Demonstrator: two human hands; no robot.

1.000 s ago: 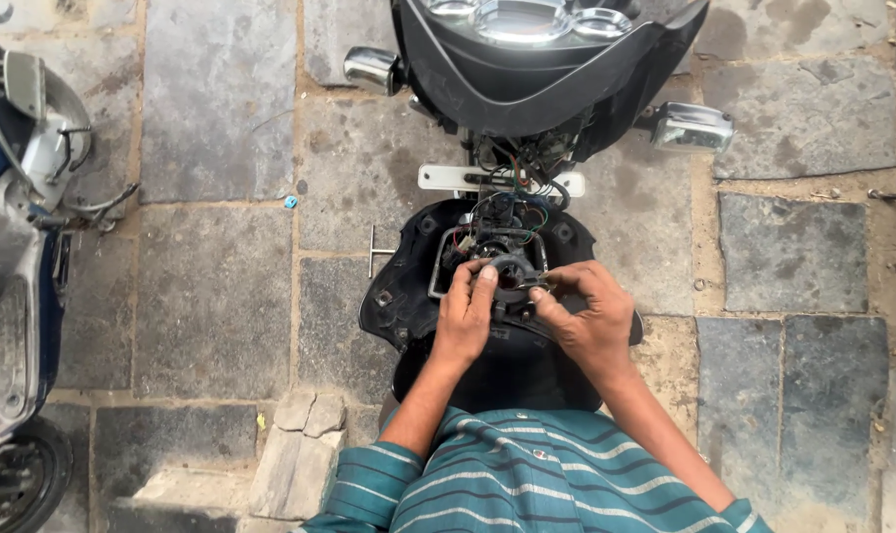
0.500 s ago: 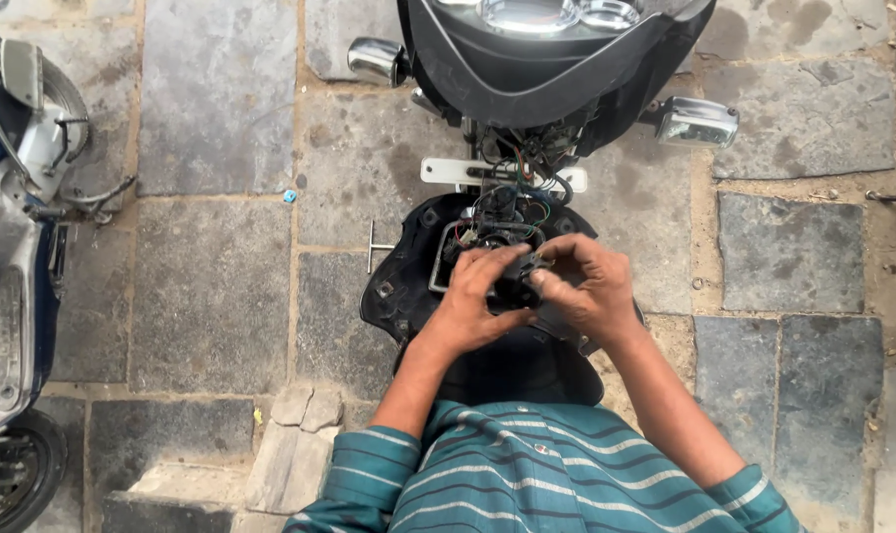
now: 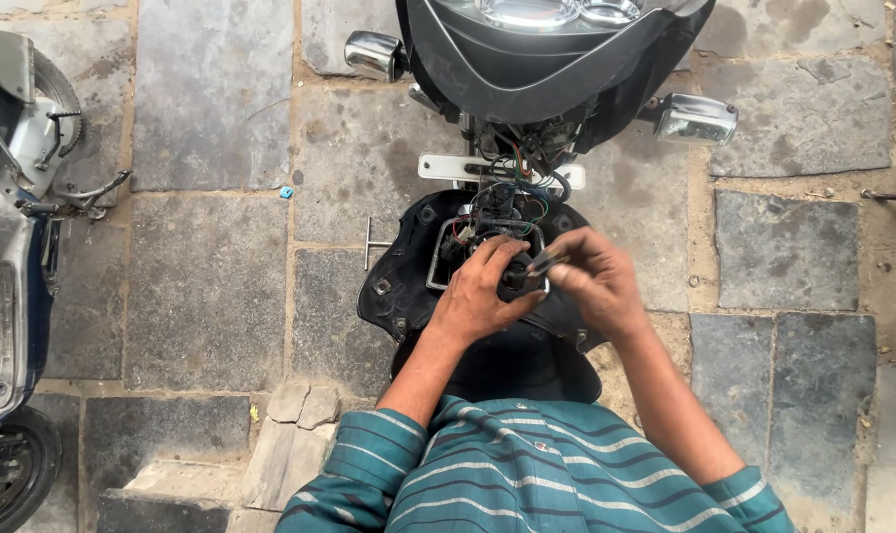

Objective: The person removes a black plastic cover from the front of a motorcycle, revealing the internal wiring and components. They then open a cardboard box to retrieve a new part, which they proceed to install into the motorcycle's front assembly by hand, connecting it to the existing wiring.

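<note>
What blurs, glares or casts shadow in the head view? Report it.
Head view: flat, even daylight with only soft shadows; right hand slightly motion-blurred, left hand sharper; bright glare on the chrome mirrors; stone paving in focus.

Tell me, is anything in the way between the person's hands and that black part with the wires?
Nothing visible is in the way. The left hand and right hand are already on the small dark connector among the coloured wires, over the black headlight cover. The fingers hide how they hold it.
</note>
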